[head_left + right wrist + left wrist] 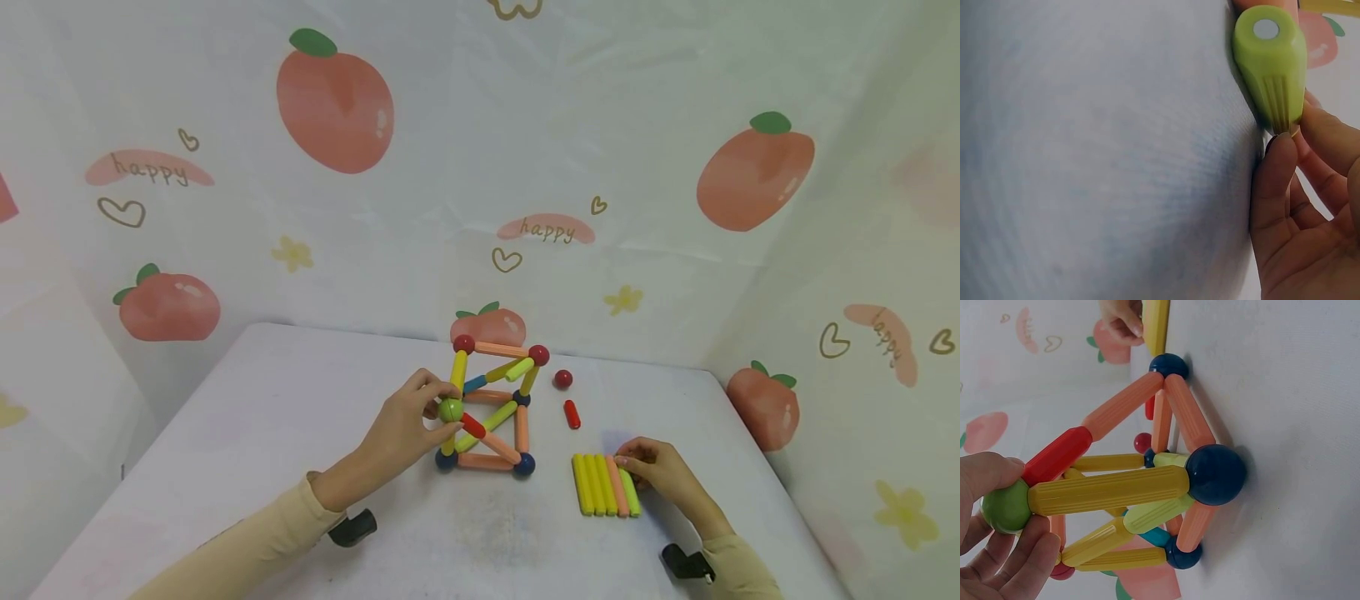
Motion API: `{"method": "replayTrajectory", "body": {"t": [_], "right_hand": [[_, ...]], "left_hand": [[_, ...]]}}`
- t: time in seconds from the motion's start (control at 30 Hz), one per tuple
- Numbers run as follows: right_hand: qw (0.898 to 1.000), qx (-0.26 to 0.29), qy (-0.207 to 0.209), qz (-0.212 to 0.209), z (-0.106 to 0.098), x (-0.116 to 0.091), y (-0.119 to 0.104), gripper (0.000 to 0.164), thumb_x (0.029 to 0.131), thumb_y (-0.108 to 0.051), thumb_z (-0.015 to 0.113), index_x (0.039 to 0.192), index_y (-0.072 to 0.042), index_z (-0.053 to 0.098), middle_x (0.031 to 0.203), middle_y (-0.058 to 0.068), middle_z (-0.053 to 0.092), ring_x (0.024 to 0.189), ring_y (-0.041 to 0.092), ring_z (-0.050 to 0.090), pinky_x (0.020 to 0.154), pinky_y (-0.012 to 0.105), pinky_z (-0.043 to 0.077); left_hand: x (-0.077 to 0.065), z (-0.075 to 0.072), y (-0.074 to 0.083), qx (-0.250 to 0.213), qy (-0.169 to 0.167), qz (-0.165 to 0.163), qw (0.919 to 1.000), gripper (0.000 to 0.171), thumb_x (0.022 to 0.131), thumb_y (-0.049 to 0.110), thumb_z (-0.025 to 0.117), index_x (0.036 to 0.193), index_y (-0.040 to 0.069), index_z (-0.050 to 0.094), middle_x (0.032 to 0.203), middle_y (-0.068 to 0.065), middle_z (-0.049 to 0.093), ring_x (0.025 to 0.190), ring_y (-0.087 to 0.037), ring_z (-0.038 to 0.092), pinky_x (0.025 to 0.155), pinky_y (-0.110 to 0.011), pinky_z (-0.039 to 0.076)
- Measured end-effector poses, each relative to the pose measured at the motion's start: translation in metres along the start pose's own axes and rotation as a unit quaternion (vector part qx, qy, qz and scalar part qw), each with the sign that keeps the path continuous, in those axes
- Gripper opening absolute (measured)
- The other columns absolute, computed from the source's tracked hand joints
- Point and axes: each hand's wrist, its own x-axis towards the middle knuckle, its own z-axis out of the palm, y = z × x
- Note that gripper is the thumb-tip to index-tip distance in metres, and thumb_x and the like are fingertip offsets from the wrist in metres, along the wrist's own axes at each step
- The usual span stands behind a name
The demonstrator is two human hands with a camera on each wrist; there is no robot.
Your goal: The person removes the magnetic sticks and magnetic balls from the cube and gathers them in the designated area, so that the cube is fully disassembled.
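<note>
Head view: backdrop reads "happy" beyond left hand, which pinches green ball; right hand pinches lime stick.

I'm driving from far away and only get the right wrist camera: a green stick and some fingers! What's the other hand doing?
Observer: The left hand is pinching a green ball at a corner of a stick-and-ball frame.

Operator: Ooh! Is anything round not stuck on?

Observer: Yes, a red ball lies on the table, apart from the frame.

Operator: And the frame's bottom balls, what colour are they?

Observer: Dark blue, all the ones I can see.
</note>
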Motion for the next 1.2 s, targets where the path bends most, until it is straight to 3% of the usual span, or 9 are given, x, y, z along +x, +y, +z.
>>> {"method": "replayTrajectory", "body": {"t": [0.2,0.4,0.5,0.6,0.7,0.8,0.97,1.1,1.2], "right_hand": [[1.000,0.004,0.004,0.007,0.000,0.000,0.000,0.031,0.091,-0.029,0.071,0.107,-0.003,0.066,0.082,0.003,0.064,0.068,0.016,0.056,0.059,0.026,0.052],[0.999,0.015,0.023,0.022,-0.004,-0.004,-0.006,0.035,0.095,-0.028,0.066,0.118,-0.002,0.061,0.081,0.004,0.061,0.068,0.015,0.056,0.060,0.026,0.054],[0.999,0.005,0.046,0.003,-0.007,-0.004,-0.020,0.035,0.096,-0.026,0.065,0.121,-0.002,0.060,0.081,0.008,0.061,0.066,0.014,0.057,0.060,0.026,0.053],[0.995,-0.019,0.077,-0.053,-0.006,-0.001,-0.042,0.037,0.094,-0.028,0.067,0.123,-0.004,0.060,0.089,0.010,0.063,0.070,0.013,0.058,0.063,0.022,0.053],[0.984,-0.040,0.117,-0.131,0.003,0.004,-0.069,0.040,0.091,-0.026,0.072,0.125,-0.008,0.061,0.103,0.011,0.064,0.082,0.015,0.062,0.071,0.016,0.053],[0.965,-0.058,0.147,-0.211,0.016,0.012,-0.100,0.042,0.087,-0.020,0.076,0.126,-0.012,0.063,0.110,0.008,0.060,0.090,0.017,0.062,0.078,0.015,0.053],[0.932,-0.072,0.154,-0.320,0.037,0.030,-0.143,0.045,0.081,-0.013,0.081,0.123,-0.014,0.067,0.105,0.005,0.053,0.081,0.016,0.059,0.074,0.021,0.056],[0.906,-0.116,0.181,-0.363,0.053,0.043,-0.159,0.042,0.077,-0.006,0.083,0.117,-0.013,0.071,0.098,0.007,0.054,0.071,0.016,0.053,0.061,0.021,0.047],[0.894,-0.142,0.210,-0.370,0.061,0.048,-0.166,0.039,0.075,-0.002,0.083,0.111,-0.012,0.073,0.094,0.009,0.055,0.067,0.017,0.054,0.056,0.020,0.043]], "left_hand": [[0.000,0.001,0.000,-0.002,0.001,0.000,1.0000,0.039,0.074,0.012,0.087,0.109,0.011,0.068,0.097,0.001,0.054,0.081,-0.016,0.062,0.074,-0.023,0.059],[0.000,0.002,-0.001,-0.001,-0.003,-0.002,1.0000,0.040,0.074,0.012,0.087,0.109,0.011,0.068,0.097,0.002,0.054,0.081,-0.012,0.061,0.075,-0.021,0.058],[0.000,0.002,0.000,-0.004,-0.001,-0.002,1.0000,0.040,0.074,0.011,0.087,0.109,0.011,0.068,0.097,0.002,0.054,0.081,-0.012,0.060,0.075,-0.023,0.059],[0.000,0.001,0.000,-0.009,0.000,-0.002,1.0000,0.040,0.074,0.010,0.087,0.109,0.011,0.068,0.097,0.001,0.054,0.081,-0.011,0.060,0.075,-0.027,0.060],[0.000,0.000,0.000,-0.011,-0.001,-0.005,0.9999,0.039,0.074,0.009,0.086,0.109,0.011,0.067,0.097,0.002,0.054,0.082,-0.010,0.059,0.076,-0.028,0.060],[0.000,0.000,0.000,-0.009,-0.003,-0.006,0.9999,0.039,0.075,0.011,0.086,0.109,0.012,0.067,0.098,0.002,0.054,0.082,-0.009,0.059,0.076,-0.025,0.059],[0.000,-0.001,0.001,-0.009,-0.006,-0.010,0.9999,0.039,0.075,0.012,0.086,0.109,0.012,0.067,0.098,0.002,0.054,0.082,-0.010,0.059,0.076,-0.025,0.059],[0.000,-0.001,0.002,-0.007,-0.007,-0.011,0.9999,0.038,0.075,0.012,0.086,0.109,0.012,0.068,0.097,0.002,0.054,0.082,-0.009,0.059,0.076,-0.022,0.059],[0.000,-0.001,0.002,-0.003,-0.005,-0.009,0.9999,0.039,0.075,0.011,0.086,0.109,0.012,0.068,0.096,0.003,0.054,0.082,-0.008,0.058,0.076,-0.018,0.057]]}}
